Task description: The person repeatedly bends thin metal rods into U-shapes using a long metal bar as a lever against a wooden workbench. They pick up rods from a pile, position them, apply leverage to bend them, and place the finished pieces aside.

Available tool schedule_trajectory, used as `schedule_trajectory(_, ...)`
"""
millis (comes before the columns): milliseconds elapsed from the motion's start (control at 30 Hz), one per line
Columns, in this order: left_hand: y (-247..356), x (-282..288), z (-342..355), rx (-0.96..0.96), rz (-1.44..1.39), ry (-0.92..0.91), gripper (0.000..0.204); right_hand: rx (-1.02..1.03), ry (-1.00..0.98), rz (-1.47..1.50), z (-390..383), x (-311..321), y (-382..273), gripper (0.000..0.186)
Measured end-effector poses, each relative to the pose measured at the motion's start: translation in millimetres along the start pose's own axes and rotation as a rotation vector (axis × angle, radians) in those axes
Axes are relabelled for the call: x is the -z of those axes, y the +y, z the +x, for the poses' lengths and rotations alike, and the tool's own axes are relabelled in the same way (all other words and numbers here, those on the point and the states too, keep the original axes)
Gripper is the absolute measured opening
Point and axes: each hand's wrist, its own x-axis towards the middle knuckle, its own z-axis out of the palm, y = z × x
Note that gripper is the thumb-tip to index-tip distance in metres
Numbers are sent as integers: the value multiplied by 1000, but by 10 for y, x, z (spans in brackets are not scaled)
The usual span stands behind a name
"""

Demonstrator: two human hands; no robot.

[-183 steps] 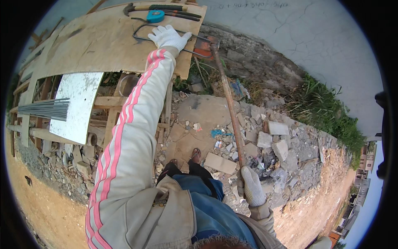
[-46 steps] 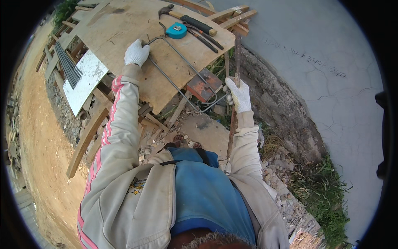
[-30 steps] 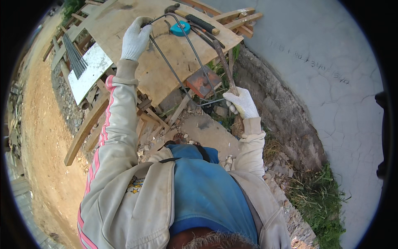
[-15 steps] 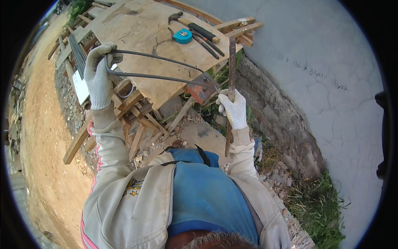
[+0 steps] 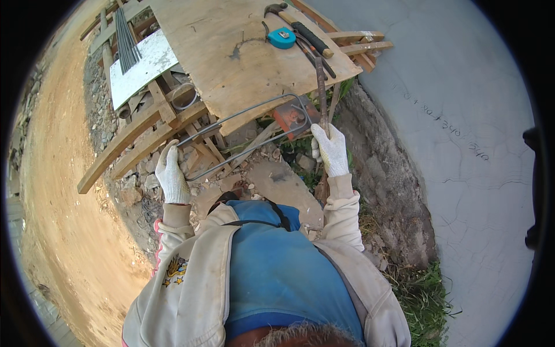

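A thin grey steel rod bent into a long loop (image 5: 245, 152) stretches between my hands, in front of the plywood's near edge. At its left end, my left hand (image 5: 172, 176) in a white knit glove curls its fingers and thumb around the rod. My gloved right hand (image 5: 332, 151) is closed on a rusty metal bar (image 5: 321, 87) that stands roughly upright, its top reaching over the board's corner. The loop's rounded right end lies close to the right fingers; whether they touch it is hard to tell. Behind that end is a reddish metal plate (image 5: 293, 120).
On the plywood board (image 5: 219, 55) lie a hammer (image 5: 309, 37), a blue tape measure (image 5: 281, 38) and pliers (image 5: 315, 56). Straight rods (image 5: 126, 43) rest on a white panel (image 5: 144, 63) at left. Timber beams (image 5: 124, 139) jut out below. A grey wall (image 5: 462, 115) rises at right.
My left hand has come down and nearer to me, swinging the loop's left end lower. My right hand keeps its hold on the rusty bar. The view has shifted.
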Motion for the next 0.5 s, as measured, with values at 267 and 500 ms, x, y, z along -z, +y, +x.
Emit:
schedule_trajectory(267,58,-35,42,-148,-5,-7,18,-12,-66,-104,41,-36,-119,40)
schedule_trajectory(500,-49,-138,66,-191,24,11,18,108,41,-264,199,-53,1,44)
